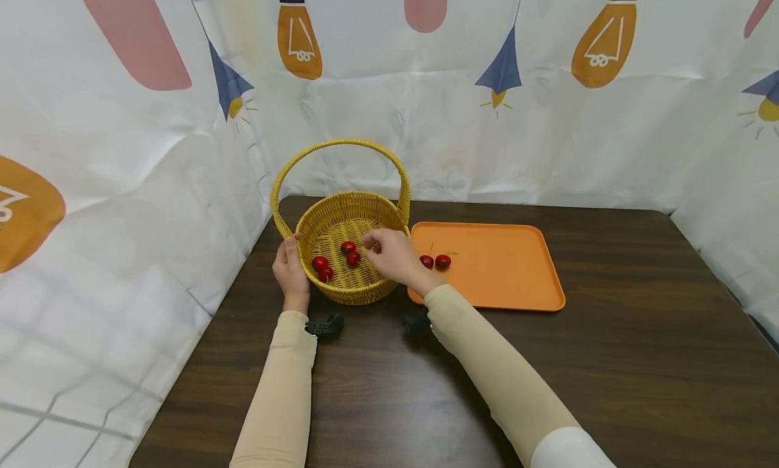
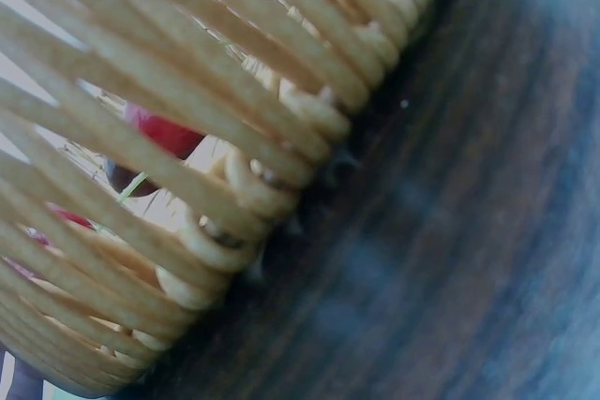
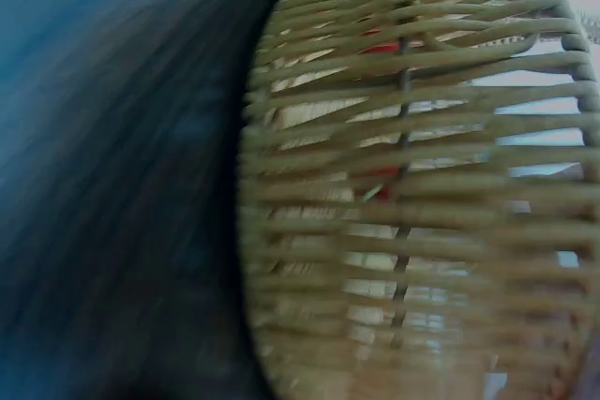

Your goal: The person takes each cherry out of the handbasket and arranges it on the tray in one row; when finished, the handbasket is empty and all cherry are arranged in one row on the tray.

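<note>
A yellow wicker basket (image 1: 349, 295) with a tall arched handle stands on the dark table. My left hand (image 1: 289, 272) grips its left side, by the foot of the handle. Several red cherries (image 1: 348, 247) lie inside on the woven bottom, some with stems. Over the basket's right half, my right hand (image 1: 395, 253) hangs with bent fingers, its fingertips close to the middle cherries; I cannot tell whether they pinch a stem. Through the weave, a cherry (image 2: 164, 130) shows in the left wrist view. The right wrist view is filled by the basket wall (image 3: 450, 185).
An orange tray (image 1: 499, 272) lies right of the basket, with two stemmed cherries (image 1: 443, 261) near its left end. My right forearm crosses its front left corner. Behind the wooden table (image 1: 639, 333) hangs a white printed curtain (image 1: 414, 130), which also runs along the left.
</note>
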Action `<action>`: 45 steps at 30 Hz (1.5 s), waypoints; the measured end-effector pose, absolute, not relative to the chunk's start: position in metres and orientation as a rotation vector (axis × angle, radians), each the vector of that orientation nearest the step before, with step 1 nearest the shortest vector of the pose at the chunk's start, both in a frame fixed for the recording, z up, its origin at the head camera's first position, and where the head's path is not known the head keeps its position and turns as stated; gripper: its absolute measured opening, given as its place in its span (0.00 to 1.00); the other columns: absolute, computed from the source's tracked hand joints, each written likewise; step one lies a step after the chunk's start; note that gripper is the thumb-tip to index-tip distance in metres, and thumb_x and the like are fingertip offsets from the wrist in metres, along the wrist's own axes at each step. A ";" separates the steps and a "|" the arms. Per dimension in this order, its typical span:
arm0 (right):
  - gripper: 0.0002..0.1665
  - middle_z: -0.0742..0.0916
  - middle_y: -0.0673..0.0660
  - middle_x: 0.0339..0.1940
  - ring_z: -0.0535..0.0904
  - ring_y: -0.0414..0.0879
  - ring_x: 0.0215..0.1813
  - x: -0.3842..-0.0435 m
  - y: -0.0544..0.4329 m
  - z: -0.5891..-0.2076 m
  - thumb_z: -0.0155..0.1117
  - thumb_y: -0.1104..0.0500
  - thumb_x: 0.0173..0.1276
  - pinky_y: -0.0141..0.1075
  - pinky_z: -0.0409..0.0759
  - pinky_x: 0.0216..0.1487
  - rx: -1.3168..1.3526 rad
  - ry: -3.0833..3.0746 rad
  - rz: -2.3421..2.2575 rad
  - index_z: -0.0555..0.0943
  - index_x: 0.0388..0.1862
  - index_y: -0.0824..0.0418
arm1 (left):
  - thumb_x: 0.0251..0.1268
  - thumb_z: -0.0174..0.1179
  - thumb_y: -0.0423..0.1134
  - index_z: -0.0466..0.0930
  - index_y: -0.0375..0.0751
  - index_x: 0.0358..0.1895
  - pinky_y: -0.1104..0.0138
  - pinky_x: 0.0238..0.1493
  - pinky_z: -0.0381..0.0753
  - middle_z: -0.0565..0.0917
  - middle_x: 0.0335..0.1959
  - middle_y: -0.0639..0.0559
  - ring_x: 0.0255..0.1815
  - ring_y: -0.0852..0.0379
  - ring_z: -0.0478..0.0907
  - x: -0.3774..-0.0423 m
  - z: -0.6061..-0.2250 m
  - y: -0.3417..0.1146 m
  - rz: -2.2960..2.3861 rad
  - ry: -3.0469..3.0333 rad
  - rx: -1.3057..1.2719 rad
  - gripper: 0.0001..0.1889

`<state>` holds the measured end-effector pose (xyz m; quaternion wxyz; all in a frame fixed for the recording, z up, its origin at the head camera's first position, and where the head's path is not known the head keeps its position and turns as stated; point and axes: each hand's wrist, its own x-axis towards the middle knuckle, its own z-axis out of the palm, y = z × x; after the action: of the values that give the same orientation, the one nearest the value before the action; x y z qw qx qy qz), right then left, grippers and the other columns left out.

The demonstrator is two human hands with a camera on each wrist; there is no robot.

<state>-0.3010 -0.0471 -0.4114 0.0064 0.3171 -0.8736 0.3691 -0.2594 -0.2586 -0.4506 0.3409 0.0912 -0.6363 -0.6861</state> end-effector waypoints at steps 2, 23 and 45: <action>0.15 0.86 0.54 0.49 0.81 0.46 0.48 -0.305 -0.057 -0.411 0.62 0.59 0.70 0.38 0.79 0.49 0.992 -2.805 1.122 0.83 0.54 0.58 | 0.78 0.46 0.47 0.76 0.23 0.57 0.56 0.63 0.70 0.76 0.59 0.31 0.61 0.37 0.71 -0.258 -0.451 -0.260 -1.785 -1.653 0.237 0.25; 0.22 0.84 0.51 0.55 0.77 0.46 0.58 -0.315 -0.083 -0.411 0.64 0.58 0.67 0.40 0.74 0.60 1.257 -3.044 0.535 0.81 0.60 0.53 | 0.78 0.46 0.44 0.75 0.21 0.57 0.49 0.64 0.66 0.75 0.59 0.27 0.61 0.35 0.70 -0.259 -0.449 -0.257 -1.776 -1.655 0.194 0.24; 0.20 0.84 0.50 0.48 0.78 0.43 0.48 -0.313 -0.084 -0.414 0.65 0.57 0.66 0.37 0.77 0.52 1.303 -2.992 0.605 0.81 0.57 0.54 | 0.78 0.46 0.47 0.75 0.22 0.57 0.55 0.60 0.70 0.76 0.59 0.29 0.59 0.34 0.71 -0.258 -0.450 -0.260 -1.761 -1.678 0.226 0.26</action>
<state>-0.3131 -0.0839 -0.4144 -0.0887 0.3910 -0.8980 0.1814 -0.2578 -0.2601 -0.4499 0.3425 0.0870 -0.6453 -0.6773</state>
